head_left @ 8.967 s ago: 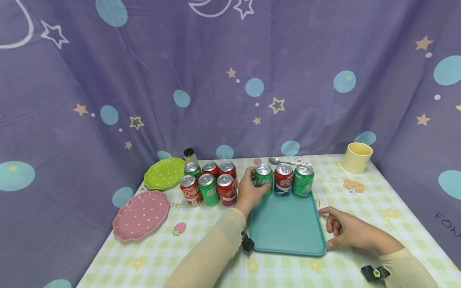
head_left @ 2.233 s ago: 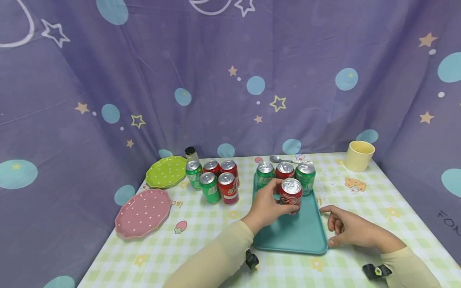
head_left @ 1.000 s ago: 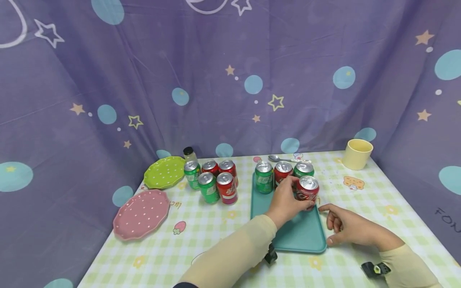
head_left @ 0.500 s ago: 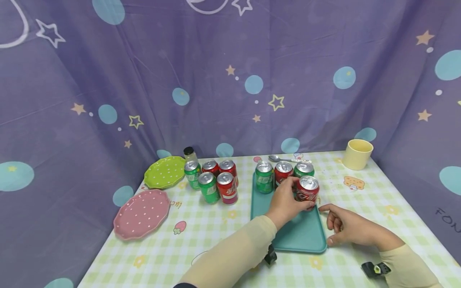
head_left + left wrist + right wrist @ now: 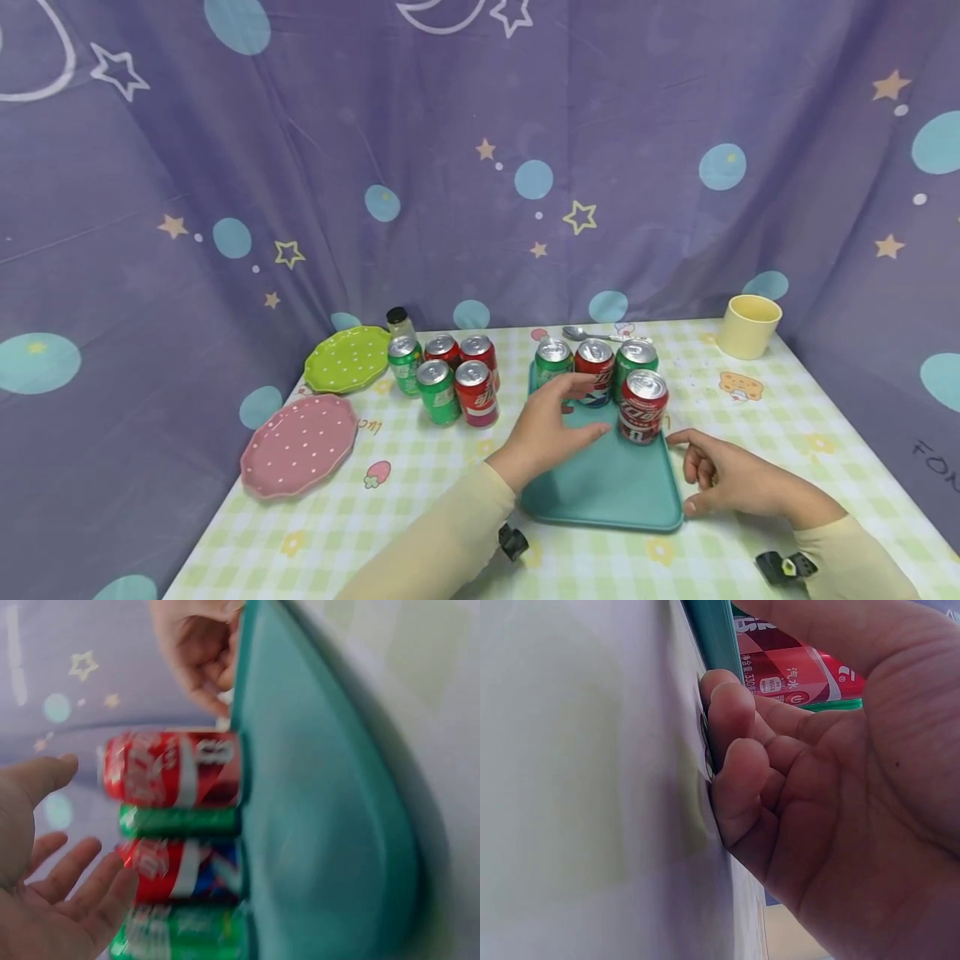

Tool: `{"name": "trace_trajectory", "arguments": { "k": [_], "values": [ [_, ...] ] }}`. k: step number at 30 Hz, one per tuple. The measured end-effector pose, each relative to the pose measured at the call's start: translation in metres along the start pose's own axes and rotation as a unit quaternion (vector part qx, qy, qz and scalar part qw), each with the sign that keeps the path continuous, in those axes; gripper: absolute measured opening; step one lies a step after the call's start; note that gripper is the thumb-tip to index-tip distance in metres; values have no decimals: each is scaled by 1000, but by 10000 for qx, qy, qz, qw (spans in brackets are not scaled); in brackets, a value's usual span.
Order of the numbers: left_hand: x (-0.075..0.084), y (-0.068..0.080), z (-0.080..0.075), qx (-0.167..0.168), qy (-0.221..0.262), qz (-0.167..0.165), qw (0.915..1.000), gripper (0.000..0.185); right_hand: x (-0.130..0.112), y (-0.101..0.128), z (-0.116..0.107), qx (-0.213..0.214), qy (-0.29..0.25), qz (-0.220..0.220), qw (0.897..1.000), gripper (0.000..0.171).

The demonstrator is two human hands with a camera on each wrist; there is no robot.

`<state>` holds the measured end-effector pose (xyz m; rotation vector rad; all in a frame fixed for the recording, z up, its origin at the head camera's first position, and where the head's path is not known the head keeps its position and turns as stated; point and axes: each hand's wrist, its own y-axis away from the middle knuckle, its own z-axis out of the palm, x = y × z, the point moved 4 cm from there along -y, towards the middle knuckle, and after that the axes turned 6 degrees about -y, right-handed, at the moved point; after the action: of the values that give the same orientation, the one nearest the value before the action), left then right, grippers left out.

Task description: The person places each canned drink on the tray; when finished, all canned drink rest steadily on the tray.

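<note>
My left hand (image 5: 546, 427) hovers over the teal tray (image 5: 600, 492), fingers and thumb spread, holding nothing. Just right of it a red soda can (image 5: 642, 408) stands upright on the tray; the left wrist view shows a gap between this can (image 5: 172, 769) and the hand. Behind stand a green can (image 5: 553, 360), a red can (image 5: 595, 367) and another green can (image 5: 636, 367) in a row along the tray's far edge. My right hand (image 5: 738, 482) rests on the table at the tray's right edge, its index finger and thumb at the rim, other fingers loosely curled.
Left of the tray several red and green cans (image 5: 438, 392) stand grouped, a black-capped jar (image 5: 401, 323) behind them. A green plate (image 5: 347, 360) and a pink plate (image 5: 300, 446) lie further left. A spoon (image 5: 603, 337) lies behind the tray; a yellow cup (image 5: 748, 327) stands back right.
A red can has gone from the left group onto the tray's right side, in front of the back row. My left hand has let go of it and drawn back left. The right hand stays put.
</note>
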<state>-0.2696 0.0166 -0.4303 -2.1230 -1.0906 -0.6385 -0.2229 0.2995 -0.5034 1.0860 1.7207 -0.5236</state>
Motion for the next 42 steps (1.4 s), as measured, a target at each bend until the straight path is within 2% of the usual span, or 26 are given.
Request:
{"name": "trace_trajectory", "arguments": {
  "k": [4,6,11,15,18,21,26,32,42],
  "values": [
    [-7,14,-34,212,88,283,9993,59,0,0,0,-2,-33,-29,10000,94],
    [-13,22,-51,457,82,391,9982,56,-1,0,1,0,-79,-33,10000,94],
    [-36,43,-89,1235,63,406,9915,52,0,0,1,-18,-150,-49,9999,93],
    [-61,55,-116,1978,119,255,9798,55,0,1,1,-11,-161,-57,9999,93],
    [-81,63,-134,2496,99,-52,9683,58,0,1,1,-16,-187,-70,9998,93],
    [-103,70,-145,2793,83,-420,9593,60,0,1,2,-35,-222,-91,9997,93],
    [-133,75,-149,2735,214,-988,9565,69,-1,1,2,-44,-235,-126,9996,93],
    [-159,76,-140,2308,692,-1477,9592,80,-1,1,2,-43,-205,-166,9996,92],
    [-177,71,-128,1718,859,-2073,9592,87,0,1,1,-26,-167,-165,9997,92]
  ]
}}
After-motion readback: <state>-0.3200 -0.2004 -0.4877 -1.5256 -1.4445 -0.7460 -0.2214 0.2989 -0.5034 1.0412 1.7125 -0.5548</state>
